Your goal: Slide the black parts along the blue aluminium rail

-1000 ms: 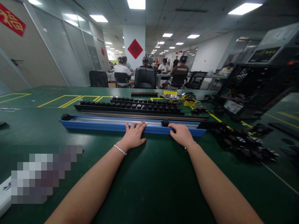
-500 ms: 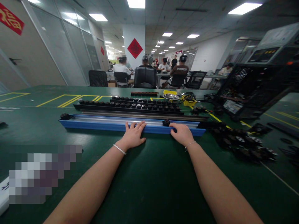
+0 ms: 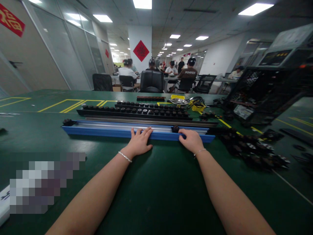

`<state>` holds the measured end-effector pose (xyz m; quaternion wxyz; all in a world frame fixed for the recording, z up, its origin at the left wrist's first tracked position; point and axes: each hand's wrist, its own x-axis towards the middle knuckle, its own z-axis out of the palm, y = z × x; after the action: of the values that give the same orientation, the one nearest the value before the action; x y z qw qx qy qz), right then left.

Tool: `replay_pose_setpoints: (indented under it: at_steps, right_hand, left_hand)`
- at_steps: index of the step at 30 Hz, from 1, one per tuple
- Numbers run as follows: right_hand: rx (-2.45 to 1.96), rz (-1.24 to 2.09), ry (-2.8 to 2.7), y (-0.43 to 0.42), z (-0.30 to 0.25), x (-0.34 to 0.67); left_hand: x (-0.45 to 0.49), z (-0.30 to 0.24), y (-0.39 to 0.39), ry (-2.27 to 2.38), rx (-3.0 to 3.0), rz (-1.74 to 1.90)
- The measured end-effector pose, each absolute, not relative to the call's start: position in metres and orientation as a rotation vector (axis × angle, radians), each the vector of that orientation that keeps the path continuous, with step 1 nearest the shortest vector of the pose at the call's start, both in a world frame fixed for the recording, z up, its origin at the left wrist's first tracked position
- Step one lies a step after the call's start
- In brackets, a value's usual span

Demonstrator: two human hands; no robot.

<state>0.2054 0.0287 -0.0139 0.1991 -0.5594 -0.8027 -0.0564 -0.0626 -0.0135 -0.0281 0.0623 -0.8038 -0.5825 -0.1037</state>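
Observation:
A long blue channel [image 3: 102, 131] with a shiny metal strip inside lies crosswise on the green table. My left hand [image 3: 140, 142] rests over its middle, fingers spread and lying on the front wall and the strip. Inside the channel, toward its right end, sits a small black part [image 3: 175, 129] with a knobbed top. My right hand [image 3: 192, 140] is closed at that part's right side, its fingers curled over the front wall; the fingertips are partly hidden. Another black part [image 3: 68, 122] sits at the channel's left end.
Behind the channel lie a dark metal rail [image 3: 151, 121] and black racks [image 3: 137, 112] of knobbed parts. To the right is a heap of black parts [image 3: 256, 148], beyond it an open black computer case [image 3: 264, 94]. People [image 3: 188, 72] sit at far tables.
The small black part and my right hand have shifted slightly to the right along the channel. My left hand stays in place.

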Motion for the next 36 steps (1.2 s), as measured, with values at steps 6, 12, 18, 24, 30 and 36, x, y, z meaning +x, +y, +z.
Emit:
replay_pose_setpoints:
  at_steps: [6,12,18,24,30,36]
  right_hand:
    - [-1.544,-0.156,-2.236,0.029,-0.015,0.206]
    - [-1.546,-0.155,-2.194,0.031,-0.018,0.209]
    - [-1.483,-0.174,-2.135,0.033,-0.023,0.212]
    - [-1.439,-0.192,-1.971,0.035,-0.029,0.211]
    - [-1.599,-0.173,-1.74,0.038,-0.032,0.19]
    - [-1.675,-0.127,-1.736,0.04,-0.034,0.18]
  left_hand:
    - [-0.064,-0.031,-0.012,-1.745,-2.439,-0.361]
    - [-0.064,-0.032,-0.011,-1.744,-2.44,-0.364]
    - [-0.063,-0.03,-0.012,-1.753,-2.434,-0.336]
    - [-0.063,-0.03,-0.012,-1.753,-2.439,-0.347]
    - [-0.062,-0.03,-0.013,-1.754,-2.432,-0.367]
    - [-0.062,-0.029,-0.014,-1.753,-2.44,-0.371]
